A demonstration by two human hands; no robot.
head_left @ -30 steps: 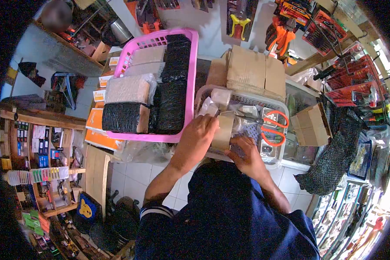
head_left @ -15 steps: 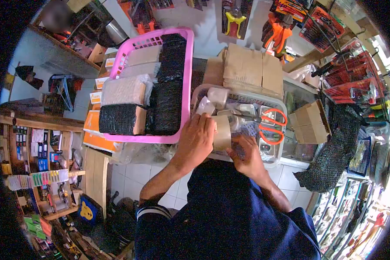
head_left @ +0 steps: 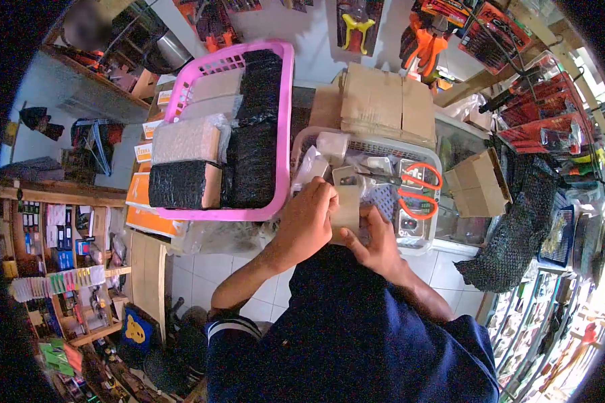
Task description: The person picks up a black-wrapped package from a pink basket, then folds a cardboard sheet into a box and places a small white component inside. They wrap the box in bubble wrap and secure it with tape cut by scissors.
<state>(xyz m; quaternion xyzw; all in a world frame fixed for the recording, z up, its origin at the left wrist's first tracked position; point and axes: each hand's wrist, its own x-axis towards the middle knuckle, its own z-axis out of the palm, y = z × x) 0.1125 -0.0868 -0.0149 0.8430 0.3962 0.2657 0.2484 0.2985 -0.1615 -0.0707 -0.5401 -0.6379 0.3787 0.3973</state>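
Between my two hands is a small brown cardboard box [head_left: 345,213], its top end near a clear-wrapped item. My left hand [head_left: 307,218] is closed at the box's left edge, fingers curled. On the right side, my right hand [head_left: 376,242] grips the box's lower right edge between thumb and fingers. Both hands are over the front left of a grey-white basket [head_left: 431,250]. Orange-handled scissors [head_left: 420,191] lie in it, blades pointing left, over small clear-wrapped items [head_left: 410,224].
At the left stands a pink basket [head_left: 286,134] with black-wrapped and bubble-wrapped packages. Folded cardboard [head_left: 383,104] is behind the grey-white basket. An open carton [head_left: 477,185] and black bubble wrap [head_left: 514,235] are at the right. Tools hang on the wall.
My left hand has curled more tightly at the box's edge. The clear-wrapped item at the box's top end is now more visible. The whole view has shifted slightly.
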